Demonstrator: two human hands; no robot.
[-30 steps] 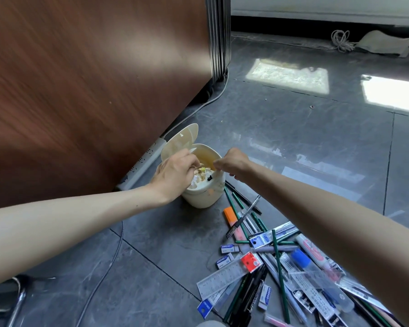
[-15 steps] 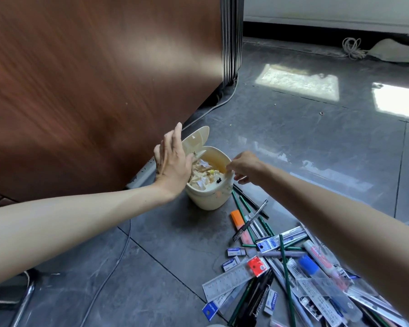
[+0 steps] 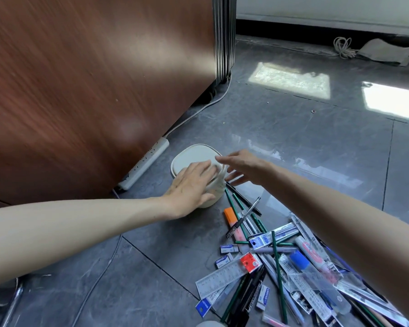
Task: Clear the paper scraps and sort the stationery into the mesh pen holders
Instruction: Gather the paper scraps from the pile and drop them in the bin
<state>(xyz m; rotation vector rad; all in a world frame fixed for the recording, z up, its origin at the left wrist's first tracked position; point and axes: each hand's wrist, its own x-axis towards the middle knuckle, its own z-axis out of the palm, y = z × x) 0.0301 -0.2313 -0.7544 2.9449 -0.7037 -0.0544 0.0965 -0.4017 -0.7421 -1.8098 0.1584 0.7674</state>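
The left hand (image 3: 191,185) lies flat on the closed lid (image 3: 194,156) of a small cream bin (image 3: 219,192), fingers straight and a little spread, grasping nothing. The right hand (image 3: 242,166) is just beside it at the right edge of the lid, also released, with the fingers stretched toward the left. This hand is blurred; it seems to be just over the lid's rim, but I cannot tell if it touches.

In the lower right of the frame, nearest to the camera, a heap of stationery (image 3: 291,267) lies on the grey tiled floor (image 3: 293,142), partly under the right forearm. At its left side there is a clear ruler (image 3: 222,278), and just above it two small white and blue erasers (image 3: 229,248). Higher in the frame an orange highlighter (image 3: 230,214) lies with a black pen (image 3: 243,219) across it. Several green pencils (image 3: 229,201) point up and left from the heap, and their ends reach the foot of the bin.

The bin stands on the floor in the middle of the frame. To its left a white power strip (image 3: 147,161) lies along the bottom of a big brown wooden panel (image 3: 80,90), which fills the upper left. A white cable (image 3: 198,112) runs from the strip along the floor toward the corner of the panel.

Far away, in the upper right, a coiled cord (image 3: 342,47) lies next to the wall.
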